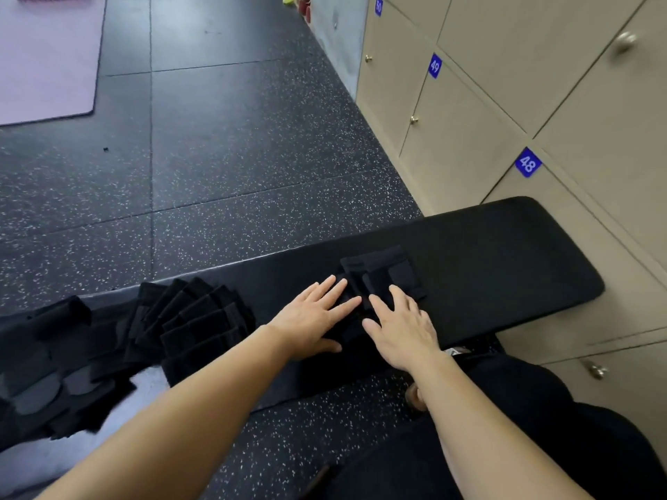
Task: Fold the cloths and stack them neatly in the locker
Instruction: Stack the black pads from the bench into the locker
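A long black padded bench [505, 268] with rounded corners stands on a speckled dark rubber floor [234, 157]. Near its middle lies one folded black cloth [389, 272], flat. To the left, a fanned stack of folded black cloths [195, 319] overlaps like cards. At the far left sits a loose heap of black cloths [54, 373].

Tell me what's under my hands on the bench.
A folded black cloth, pressed by the left hand and right hand. Its near part is hidden beneath them.
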{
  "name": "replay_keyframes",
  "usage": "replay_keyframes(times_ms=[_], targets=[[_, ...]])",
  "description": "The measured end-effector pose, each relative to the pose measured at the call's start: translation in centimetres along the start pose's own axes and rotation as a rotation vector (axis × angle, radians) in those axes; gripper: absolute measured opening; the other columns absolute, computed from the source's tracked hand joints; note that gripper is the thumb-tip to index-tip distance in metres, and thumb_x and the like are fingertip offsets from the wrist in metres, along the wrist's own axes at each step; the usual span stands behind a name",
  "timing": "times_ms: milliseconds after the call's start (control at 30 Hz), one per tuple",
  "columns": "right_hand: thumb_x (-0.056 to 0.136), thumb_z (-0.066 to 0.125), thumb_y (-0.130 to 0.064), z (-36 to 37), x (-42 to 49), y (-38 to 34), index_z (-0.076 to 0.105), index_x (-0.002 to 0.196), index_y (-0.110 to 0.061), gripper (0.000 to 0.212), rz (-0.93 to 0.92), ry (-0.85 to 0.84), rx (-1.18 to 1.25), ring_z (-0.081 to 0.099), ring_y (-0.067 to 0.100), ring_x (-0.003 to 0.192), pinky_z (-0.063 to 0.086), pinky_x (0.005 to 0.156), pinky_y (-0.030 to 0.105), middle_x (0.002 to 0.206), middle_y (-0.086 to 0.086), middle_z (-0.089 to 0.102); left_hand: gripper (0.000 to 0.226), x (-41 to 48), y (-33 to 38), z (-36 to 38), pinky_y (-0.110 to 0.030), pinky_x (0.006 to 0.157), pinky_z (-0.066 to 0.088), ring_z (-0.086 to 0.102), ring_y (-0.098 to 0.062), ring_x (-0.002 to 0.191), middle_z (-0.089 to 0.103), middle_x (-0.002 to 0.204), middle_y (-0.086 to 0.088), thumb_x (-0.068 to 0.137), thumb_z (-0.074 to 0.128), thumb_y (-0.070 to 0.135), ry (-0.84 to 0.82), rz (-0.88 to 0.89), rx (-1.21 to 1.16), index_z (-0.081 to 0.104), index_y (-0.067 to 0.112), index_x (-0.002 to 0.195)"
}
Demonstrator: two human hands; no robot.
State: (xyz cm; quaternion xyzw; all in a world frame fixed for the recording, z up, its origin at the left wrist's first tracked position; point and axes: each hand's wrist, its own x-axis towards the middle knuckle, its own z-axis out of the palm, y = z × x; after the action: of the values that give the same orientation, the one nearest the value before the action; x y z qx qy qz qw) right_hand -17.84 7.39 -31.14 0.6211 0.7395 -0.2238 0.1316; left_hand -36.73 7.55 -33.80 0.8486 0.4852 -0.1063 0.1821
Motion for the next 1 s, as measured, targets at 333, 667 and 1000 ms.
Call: replay_keyframes(times_ms=[333, 667, 1000], targets=[[0.096, 0.047, -0.022, -1.4, -0.5, 2.7, 0.062, 0.124, -0.022, 0.032, 0.222, 0.438, 0.44, 0.054, 0.023, 0.115, 0.043, 0.096, 0.036, 0.123, -0.001, 0.064, 0.121, -3.3, -1.4, 0.6, -0.032, 0.123, 0.006, -0.003, -0.019, 0.151, 0.001, 0.164, -0.007, 0.069, 0.084, 0.044, 0.22, -0.308, -0.552, 0.005, 0.014, 0.156], [0.096, 0.051, -0.03, -1.6, 0.2, 2.5, 0.053, 0.134, -0.023, 0.038, 0.162, 0.415, 0.413, 0.042, 0.02, 0.126, 0.037, 0.1, 0.035, 0.132, -0.002, 0.057, 0.098, -0.2, -0.4, -0.7, -0.03, 0.12, 0.018, 0.022, -0.02, 0.147, 0.024, 0.16, -0.008, 0.081, 0.074, 0.046, 0.237, -0.376, -0.634, 0.02, 0.007, 0.154], [0.092, 0.054, -0.05, -1.0, 2.6, 3.8, 0.037, 0.143, -0.016, 0.064, 0.334, 0.317, 0.392, 0.035, 0.025, 0.132, 0.034, 0.104, 0.036, 0.144, 0.006, 0.042, 0.07, 6.5, 1.1, -2.5, -0.042, 0.099, 0.043, 0.052, -0.026, 0.121, 0.059, 0.127, -0.003, 0.079, 0.062, 0.067, 0.23, -0.603, -0.45, 0.051, 0.018, 0.129]])
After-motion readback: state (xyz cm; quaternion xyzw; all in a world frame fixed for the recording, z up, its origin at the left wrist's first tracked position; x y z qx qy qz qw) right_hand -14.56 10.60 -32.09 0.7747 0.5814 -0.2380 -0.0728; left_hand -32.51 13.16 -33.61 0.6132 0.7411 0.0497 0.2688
